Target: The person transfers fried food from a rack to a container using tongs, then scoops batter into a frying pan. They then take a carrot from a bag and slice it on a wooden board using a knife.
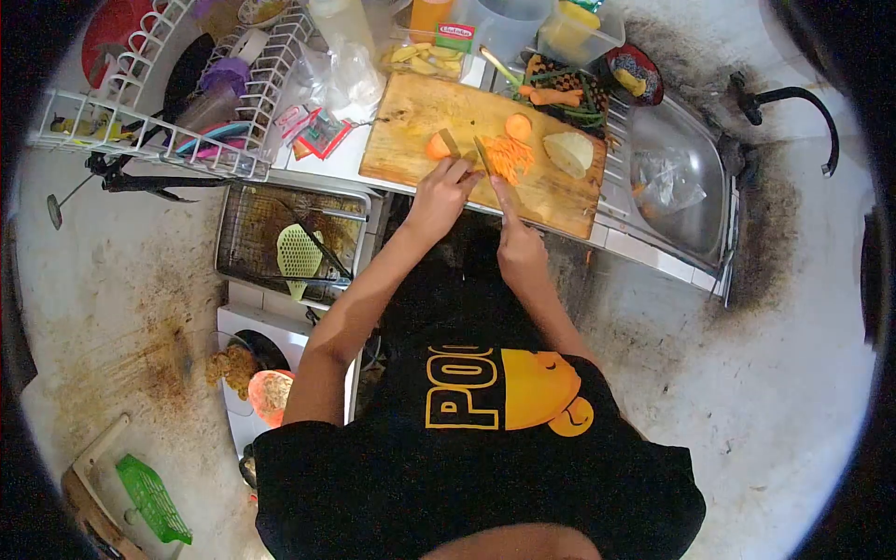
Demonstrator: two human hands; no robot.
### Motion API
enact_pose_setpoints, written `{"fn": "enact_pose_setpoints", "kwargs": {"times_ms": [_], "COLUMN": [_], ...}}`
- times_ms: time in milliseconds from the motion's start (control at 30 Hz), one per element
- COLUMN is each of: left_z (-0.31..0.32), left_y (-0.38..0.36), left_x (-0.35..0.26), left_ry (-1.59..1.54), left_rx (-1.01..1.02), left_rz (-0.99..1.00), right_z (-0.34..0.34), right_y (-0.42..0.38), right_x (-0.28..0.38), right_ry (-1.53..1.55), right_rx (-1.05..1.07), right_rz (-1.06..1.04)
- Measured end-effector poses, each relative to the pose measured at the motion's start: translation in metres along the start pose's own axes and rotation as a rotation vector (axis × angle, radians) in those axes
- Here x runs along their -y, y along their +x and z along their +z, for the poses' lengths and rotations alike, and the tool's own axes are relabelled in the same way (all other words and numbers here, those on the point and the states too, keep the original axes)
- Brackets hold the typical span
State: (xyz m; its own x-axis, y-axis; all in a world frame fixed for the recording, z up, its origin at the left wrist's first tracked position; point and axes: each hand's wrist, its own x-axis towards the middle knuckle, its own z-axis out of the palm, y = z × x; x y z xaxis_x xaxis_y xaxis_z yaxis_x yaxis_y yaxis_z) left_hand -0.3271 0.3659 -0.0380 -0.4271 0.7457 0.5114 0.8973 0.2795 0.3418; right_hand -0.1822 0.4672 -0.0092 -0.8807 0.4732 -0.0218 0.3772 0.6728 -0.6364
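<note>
A wooden cutting board (401, 121) lies on the counter. My right hand (519, 245) is wrapped round the handle of a knife (483, 154), its blade pointing away from me over the board. Just left of the blade, my left hand (445, 194) has its fingers bent down at the board; what lies under the fingertips is too small to make out. Orange carrot strips (510, 159) are heaped right of the knife. One carrot piece (439, 146) lies beyond my left hand, another (518, 127) beyond the strips. A pale cut vegetable (568, 154) rests at the board's right.
Right of the board is a metal sink (695, 210) with a plastic bag and a black faucet (793, 96). A white dish rack (257, 140) stands left. Behind the board are a tub of yellow pieces (425, 61) and a dark basket of vegetables (597, 98).
</note>
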Motion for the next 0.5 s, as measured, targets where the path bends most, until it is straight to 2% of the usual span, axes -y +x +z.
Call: {"fn": "enact_pose_setpoints", "kwargs": {"times_ms": [67, 100, 167, 200, 267, 367, 500], "left_z": [0.001, 0.001, 0.0, -0.002, -0.002, 0.003, 0.0], "left_y": [-0.001, 0.001, 0.001, 0.003, 0.003, -0.001, 0.002], "left_x": [-0.001, -0.001, -0.001, -0.001, 0.0, 0.0, 0.001], "left_ry": [0.0, 0.007, 0.002, -0.007, -0.007, -0.021, -0.015], "left_rx": [0.007, 0.004, 0.007, 0.013, 0.001, 0.01, -0.005], "left_rz": [-0.007, -0.007, -0.003, -0.011, -0.013, -0.018, 0.003], "right_z": [-0.004, -0.009, -0.019, -0.017, -0.007, 0.003, -0.003], "right_y": [0.008, 0.01, 0.019, 0.017, 0.003, 0.015, 0.019], "right_x": [0.009, 0.015, 0.025, 0.022, 0.012, 0.008, 0.011], "right_ry": [-0.035, -0.034, -0.077, -0.078, 0.03, -0.021, -0.004], "right_rx": [0.116, 0.112, 0.28, 0.277, 0.094, 0.12, 0.13], "right_rz": [0.137, 0.139, 0.267, 0.261, 0.097, 0.179, 0.133]}}
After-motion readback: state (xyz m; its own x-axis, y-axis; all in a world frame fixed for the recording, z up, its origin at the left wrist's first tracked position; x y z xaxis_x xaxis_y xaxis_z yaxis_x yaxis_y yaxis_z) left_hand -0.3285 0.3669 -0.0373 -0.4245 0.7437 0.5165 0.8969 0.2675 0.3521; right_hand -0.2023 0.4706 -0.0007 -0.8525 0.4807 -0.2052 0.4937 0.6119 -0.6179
